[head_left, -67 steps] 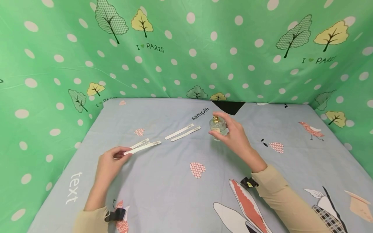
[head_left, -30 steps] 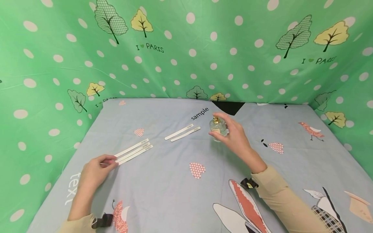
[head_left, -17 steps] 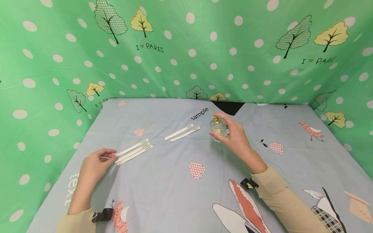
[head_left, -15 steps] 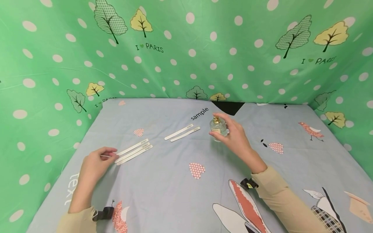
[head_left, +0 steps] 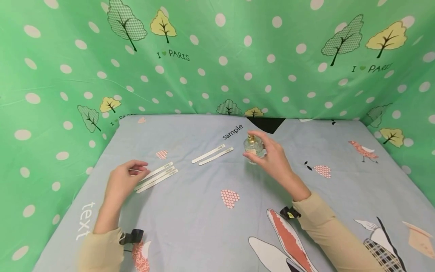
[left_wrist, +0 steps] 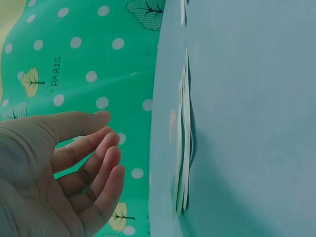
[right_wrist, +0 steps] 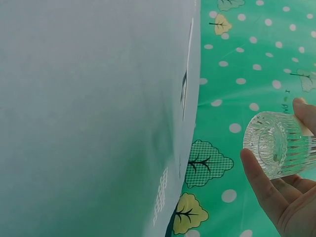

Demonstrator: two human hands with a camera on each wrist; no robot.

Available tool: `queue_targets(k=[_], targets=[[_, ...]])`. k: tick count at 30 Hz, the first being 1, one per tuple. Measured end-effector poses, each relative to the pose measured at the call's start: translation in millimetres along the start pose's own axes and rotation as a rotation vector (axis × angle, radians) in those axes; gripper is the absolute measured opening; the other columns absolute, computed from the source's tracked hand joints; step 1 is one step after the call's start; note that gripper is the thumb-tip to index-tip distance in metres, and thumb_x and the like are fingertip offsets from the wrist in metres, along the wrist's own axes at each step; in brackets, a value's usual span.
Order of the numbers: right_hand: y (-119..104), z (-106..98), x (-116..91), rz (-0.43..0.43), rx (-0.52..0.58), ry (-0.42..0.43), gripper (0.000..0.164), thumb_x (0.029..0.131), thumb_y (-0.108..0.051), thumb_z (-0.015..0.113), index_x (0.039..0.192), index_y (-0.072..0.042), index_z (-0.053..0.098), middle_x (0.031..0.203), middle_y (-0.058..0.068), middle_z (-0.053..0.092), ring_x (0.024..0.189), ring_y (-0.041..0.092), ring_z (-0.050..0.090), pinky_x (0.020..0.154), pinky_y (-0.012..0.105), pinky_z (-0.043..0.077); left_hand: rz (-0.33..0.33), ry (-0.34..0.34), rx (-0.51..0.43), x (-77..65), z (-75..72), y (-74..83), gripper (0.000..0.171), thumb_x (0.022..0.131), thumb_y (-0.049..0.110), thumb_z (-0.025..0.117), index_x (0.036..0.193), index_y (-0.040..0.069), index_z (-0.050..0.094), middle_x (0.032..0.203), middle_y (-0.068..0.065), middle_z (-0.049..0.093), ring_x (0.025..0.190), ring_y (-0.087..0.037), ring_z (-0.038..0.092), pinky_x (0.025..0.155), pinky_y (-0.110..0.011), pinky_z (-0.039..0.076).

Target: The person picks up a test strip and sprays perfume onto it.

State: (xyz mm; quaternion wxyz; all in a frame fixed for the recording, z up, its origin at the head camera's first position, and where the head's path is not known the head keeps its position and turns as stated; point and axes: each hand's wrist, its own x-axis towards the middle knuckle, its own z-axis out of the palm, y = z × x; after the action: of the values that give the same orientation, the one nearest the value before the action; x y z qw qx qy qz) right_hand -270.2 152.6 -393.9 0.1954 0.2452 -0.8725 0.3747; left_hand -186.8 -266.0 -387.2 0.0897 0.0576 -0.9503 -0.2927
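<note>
A clear ribbed glass perfume bottle with a gold neck [head_left: 253, 148] is gripped by my right hand [head_left: 276, 160], lifted above the cloth. Its glass base [right_wrist: 269, 143] shows in the right wrist view. My left hand [head_left: 124, 179] hovers at the near-left ends of three white perfume test strips [head_left: 157, 180] lying side by side. In the left wrist view that left hand [left_wrist: 74, 168] has loosely bent fingers with nothing between them, apart from the strips [left_wrist: 183, 143]. Two more test strips [head_left: 212, 155] lie parallel between the left group and the bottle.
A grey-blue printed cloth [head_left: 190, 223] covers the table. A green dotted curtain [head_left: 204, 49] stands behind it and along both sides. Each sleeve cuff carries a small black camera, one on the left wrist [head_left: 131, 237] and one on the right [head_left: 290, 212].
My left hand has laid a third test strip beside the other two, let go, and then risen slightly up and to the right. My right hand keeps the bottle in place.
</note>
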Motion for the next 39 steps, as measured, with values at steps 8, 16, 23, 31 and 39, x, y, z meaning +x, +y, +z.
queue_targets(k=[8, 16, 23, 31, 39], targets=[[1.0, -0.2, 0.7, 0.003, -0.003, 0.001, 0.067, 0.080, -0.024, 0.084, 0.139, -0.020, 0.052, 0.135, 0.010, 0.062, 0.095, 0.027, 0.066, 0.074, 0.040, 0.058, 0.017, -0.014, -0.033, 11.7, 7.3, 16.0, 0.028, 0.090, 0.020, 0.072, 0.114, 0.004, 0.071, 0.098, -0.013, 0.075, 0.092, -0.031, 0.072, 0.075, -0.025, 0.051], [1.3, 0.1, 1.4, -0.003, -0.011, 0.004, 0.067, 0.080, -0.024, 0.085, 0.139, -0.020, 0.052, 0.134, 0.010, 0.063, 0.092, 0.027, 0.066, 0.073, 0.040, 0.057, 0.030, -0.033, -0.070, 23.6, 18.0, 29.2, 0.028, 0.091, 0.018, 0.072, 0.115, 0.005, 0.071, 0.099, -0.014, 0.075, 0.093, -0.030, 0.072, 0.078, -0.028, 0.051], [1.1, -0.7, 1.2, -0.005, -0.008, 0.004, 0.067, 0.080, -0.024, 0.084, 0.139, -0.020, 0.052, 0.134, 0.010, 0.063, 0.093, 0.027, 0.066, 0.074, 0.040, 0.057, 0.049, -0.050, -0.101, 32.1, 29.1, 37.3, 0.028, 0.091, 0.017, 0.071, 0.116, 0.004, 0.071, 0.100, -0.014, 0.074, 0.093, -0.030, 0.071, 0.081, -0.034, 0.053], [0.6, -1.3, 1.2, -0.001, -0.009, 0.000, 0.068, 0.080, -0.024, 0.084, 0.139, -0.020, 0.051, 0.133, 0.011, 0.063, 0.092, 0.028, 0.066, 0.073, 0.040, 0.057, 0.054, -0.074, -0.145, 40.2, 40.7, 45.9, 0.027, 0.091, 0.016, 0.071, 0.115, 0.003, 0.071, 0.100, -0.015, 0.074, 0.093, -0.030, 0.070, 0.083, -0.037, 0.055], [0.9, -0.9, 1.2, -0.009, -0.009, 0.006, 0.067, 0.080, -0.024, 0.085, 0.139, -0.020, 0.052, 0.134, 0.010, 0.063, 0.094, 0.027, 0.066, 0.074, 0.040, 0.058, 0.062, -0.087, -0.182, 44.9, 50.4, 53.7, 0.028, 0.090, 0.017, 0.073, 0.115, 0.005, 0.072, 0.101, -0.014, 0.074, 0.092, -0.029, 0.071, 0.081, -0.034, 0.055]])
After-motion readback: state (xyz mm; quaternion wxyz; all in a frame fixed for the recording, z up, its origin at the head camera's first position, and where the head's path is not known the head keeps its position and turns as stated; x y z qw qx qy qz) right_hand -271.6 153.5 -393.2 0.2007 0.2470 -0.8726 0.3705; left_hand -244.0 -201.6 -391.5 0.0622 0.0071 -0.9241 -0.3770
